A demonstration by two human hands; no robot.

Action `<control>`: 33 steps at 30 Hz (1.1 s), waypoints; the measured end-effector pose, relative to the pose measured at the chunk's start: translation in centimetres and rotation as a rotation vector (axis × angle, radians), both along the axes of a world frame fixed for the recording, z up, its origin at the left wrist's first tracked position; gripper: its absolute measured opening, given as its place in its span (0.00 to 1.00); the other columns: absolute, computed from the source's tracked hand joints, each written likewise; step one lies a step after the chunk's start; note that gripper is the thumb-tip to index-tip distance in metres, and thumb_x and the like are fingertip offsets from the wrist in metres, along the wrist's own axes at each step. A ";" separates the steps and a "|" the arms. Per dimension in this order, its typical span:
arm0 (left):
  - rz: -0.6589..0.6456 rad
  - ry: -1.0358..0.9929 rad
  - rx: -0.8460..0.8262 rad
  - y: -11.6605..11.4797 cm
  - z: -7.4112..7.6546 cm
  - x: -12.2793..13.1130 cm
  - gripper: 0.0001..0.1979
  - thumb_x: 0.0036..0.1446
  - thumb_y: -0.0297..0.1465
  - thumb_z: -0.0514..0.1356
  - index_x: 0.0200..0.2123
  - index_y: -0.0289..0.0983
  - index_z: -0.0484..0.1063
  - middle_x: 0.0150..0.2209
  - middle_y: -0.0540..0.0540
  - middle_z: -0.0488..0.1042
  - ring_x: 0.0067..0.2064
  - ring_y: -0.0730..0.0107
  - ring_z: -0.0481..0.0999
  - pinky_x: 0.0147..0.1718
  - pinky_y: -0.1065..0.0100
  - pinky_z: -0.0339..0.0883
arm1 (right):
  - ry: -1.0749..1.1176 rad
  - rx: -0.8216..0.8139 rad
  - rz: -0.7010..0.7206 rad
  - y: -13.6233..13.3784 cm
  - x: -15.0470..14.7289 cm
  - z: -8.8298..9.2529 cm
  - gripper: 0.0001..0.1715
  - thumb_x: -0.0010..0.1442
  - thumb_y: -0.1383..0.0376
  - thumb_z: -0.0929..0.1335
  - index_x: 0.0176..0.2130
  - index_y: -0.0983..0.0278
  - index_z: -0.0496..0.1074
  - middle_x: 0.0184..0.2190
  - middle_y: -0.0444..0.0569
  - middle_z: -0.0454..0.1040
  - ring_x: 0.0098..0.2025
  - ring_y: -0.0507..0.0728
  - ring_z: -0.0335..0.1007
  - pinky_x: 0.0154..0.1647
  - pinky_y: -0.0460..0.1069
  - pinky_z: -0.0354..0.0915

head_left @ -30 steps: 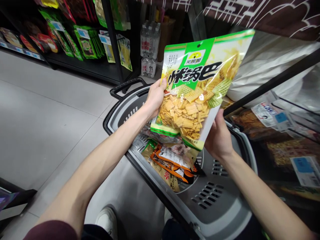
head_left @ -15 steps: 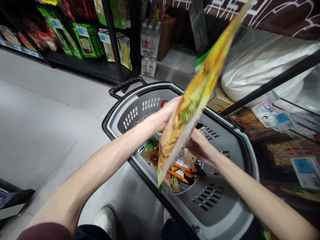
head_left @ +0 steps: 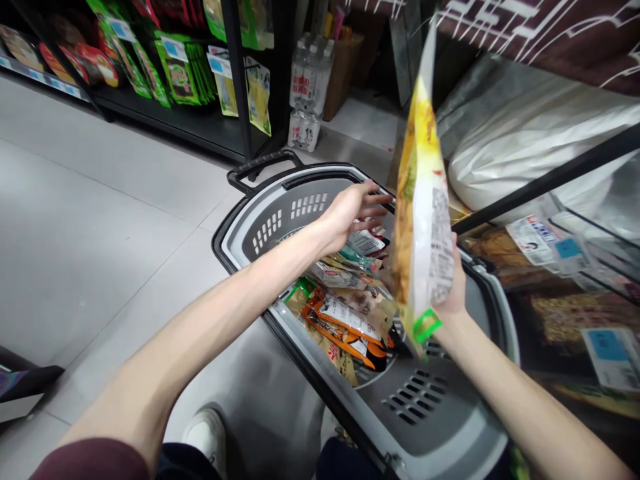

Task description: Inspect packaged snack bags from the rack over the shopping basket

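A yellow and white snack bag (head_left: 417, 227) stands nearly upright, edge towards me, above the grey shopping basket (head_left: 440, 393). My right hand (head_left: 454, 290) grips it from the right side; most of those fingers are hidden behind the bag. To its left, my left hand (head_left: 353, 212) is open, fingers stretched towards the bag and apart from it, over the basket's far part. Inside the basket lie several packets, among them an orange and black packet (head_left: 345, 330) and a teal packet (head_left: 357, 257).
A black shelf (head_left: 170, 120) with green snack pouches (head_left: 185, 70) stands at the far left. Shrink-wrapped water bottles (head_left: 310, 83) sit behind the basket. At right are a white sack (head_left: 530, 147) and a rack of packaged food (head_left: 565, 300). Grey tiled floor (head_left: 100, 220) lies to the left.
The snack bag has swung from a slant to nearly upright and shifted right with my right hand. My left hand has come away from it, and more packets in the basket show.
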State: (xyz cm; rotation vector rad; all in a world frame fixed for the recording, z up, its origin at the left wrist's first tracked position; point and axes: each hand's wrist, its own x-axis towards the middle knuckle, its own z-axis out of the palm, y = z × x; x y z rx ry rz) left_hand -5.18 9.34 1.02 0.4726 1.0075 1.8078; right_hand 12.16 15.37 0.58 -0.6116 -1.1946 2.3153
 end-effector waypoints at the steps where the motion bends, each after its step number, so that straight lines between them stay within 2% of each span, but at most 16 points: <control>1: 0.028 -0.020 0.029 -0.1 0.2 -0.1 0.24 0.59 0.52 0.58 0.47 0.38 0.70 0.46 0.42 0.80 0.47 0.56 0.77 0.48 0.58 0.72 | 0.012 -0.001 -0.032 -0.1 -0.3 0.4 0.19 0.56 0.47 0.73 0.43 0.53 0.76 0.38 0.41 0.83 0.46 0.60 0.80 0.43 0.56 0.79; 3: 0.043 -0.021 0.093 -0.5 0.9 -0.2 0.29 0.58 0.56 0.56 0.50 0.39 0.70 0.47 0.43 0.79 0.51 0.53 0.77 0.49 0.58 0.72 | 0.030 0.006 -0.082 -0.1 -0.8 0.8 0.22 0.55 0.47 0.73 0.46 0.54 0.76 0.40 0.42 0.83 0.47 0.61 0.80 0.45 0.56 0.79; 5: -0.014 0.032 0.149 -0.8 1.6 0.0 0.32 0.57 0.58 0.55 0.52 0.39 0.70 0.48 0.43 0.79 0.54 0.51 0.76 0.50 0.56 0.72 | 0.035 0.038 -0.127 0.3 -1.2 0.8 0.22 0.56 0.51 0.74 0.48 0.55 0.75 0.43 0.42 0.82 0.48 0.60 0.80 0.47 0.55 0.78; 7: -0.085 0.117 0.183 -1.0 1.9 0.2 0.32 0.56 0.56 0.59 0.53 0.38 0.70 0.49 0.42 0.79 0.55 0.49 0.76 0.51 0.55 0.72 | 0.016 0.074 -0.158 0.7 -1.3 0.7 0.21 0.56 0.56 0.74 0.50 0.55 0.74 0.44 0.41 0.82 0.48 0.59 0.80 0.50 0.55 0.78; 9: -0.085 0.267 0.162 -1.1 1.7 0.2 0.30 0.54 0.51 0.64 0.52 0.38 0.70 0.49 0.41 0.78 0.55 0.48 0.75 0.52 0.55 0.71 | -0.023 0.095 -0.175 1.1 -1.2 0.6 0.22 0.56 0.60 0.75 0.50 0.56 0.74 0.45 0.42 0.82 0.49 0.59 0.80 0.51 0.55 0.77; 11: -0.009 0.498 0.066 -1.2 1.1 0.1 0.28 0.52 0.48 0.67 0.50 0.38 0.71 0.50 0.42 0.78 0.56 0.47 0.74 0.56 0.53 0.68 | -0.069 0.098 -0.170 1.3 -1.0 0.6 0.21 0.55 0.62 0.75 0.49 0.58 0.75 0.45 0.43 0.82 0.49 0.59 0.80 0.52 0.55 0.77; 14: 0.123 0.835 -0.127 -1.3 0.2 -0.3 0.26 0.54 0.51 0.64 0.48 0.39 0.73 0.49 0.42 0.78 0.58 0.42 0.72 0.60 0.49 0.61 | -0.131 0.085 -0.118 1.6 -0.9 0.6 0.20 0.54 0.61 0.75 0.47 0.59 0.75 0.45 0.44 0.82 0.49 0.61 0.80 0.53 0.57 0.76; 16: 0.158 0.961 -0.213 -1.4 -0.1 -0.3 0.28 0.56 0.53 0.61 0.49 0.38 0.73 0.49 0.39 0.78 0.59 0.41 0.71 0.61 0.48 0.60 | -0.168 0.070 -0.076 1.8 -0.9 0.6 0.19 0.54 0.60 0.75 0.46 0.59 0.75 0.45 0.45 0.82 0.49 0.62 0.80 0.53 0.58 0.77; 20: 0.141 1.125 -0.350 -1.8 0.1 -0.1 0.32 0.60 0.56 0.53 0.53 0.36 0.70 0.48 0.35 0.78 0.55 0.41 0.74 0.57 0.47 0.64 | -0.201 0.048 -0.061 2.0 -1.0 0.5 0.18 0.54 0.61 0.74 0.46 0.58 0.76 0.45 0.45 0.82 0.49 0.62 0.80 0.52 0.58 0.77; 23: 0.129 1.186 -0.394 -2.0 0.6 0.1 0.32 0.62 0.57 0.49 0.54 0.37 0.68 0.49 0.36 0.77 0.53 0.44 0.76 0.55 0.49 0.66 | -0.188 0.052 -0.080 2.0 -1.0 0.6 0.19 0.55 0.62 0.74 0.48 0.59 0.75 0.47 0.44 0.82 0.49 0.61 0.80 0.53 0.57 0.77; 27: 0.120 1.183 -0.401 -2.2 0.8 0.3 0.31 0.62 0.56 0.49 0.54 0.38 0.68 0.49 0.38 0.78 0.54 0.45 0.75 0.56 0.50 0.66 | -0.179 0.058 -0.086 2.0 -0.9 0.8 0.20 0.55 0.63 0.74 0.48 0.60 0.75 0.48 0.45 0.81 0.49 0.61 0.80 0.54 0.56 0.76; 30: 0.141 1.109 -0.328 -2.0 0.7 0.2 0.29 0.61 0.55 0.52 0.52 0.37 0.69 0.49 0.38 0.78 0.56 0.43 0.74 0.58 0.49 0.64 | -0.167 0.054 -0.077 2.0 -0.9 0.7 0.20 0.55 0.62 0.74 0.48 0.60 0.75 0.48 0.45 0.81 0.49 0.61 0.80 0.54 0.57 0.76; 33: 0.151 0.953 -0.204 -1.7 0.5 -0.1 0.26 0.58 0.52 0.58 0.49 0.39 0.72 0.49 0.41 0.78 0.56 0.45 0.73 0.59 0.52 0.62 | -0.136 0.049 -0.075 2.1 -0.9 0.6 0.20 0.55 0.61 0.75 0.48 0.59 0.75 0.47 0.45 0.82 0.50 0.62 0.79 0.54 0.59 0.76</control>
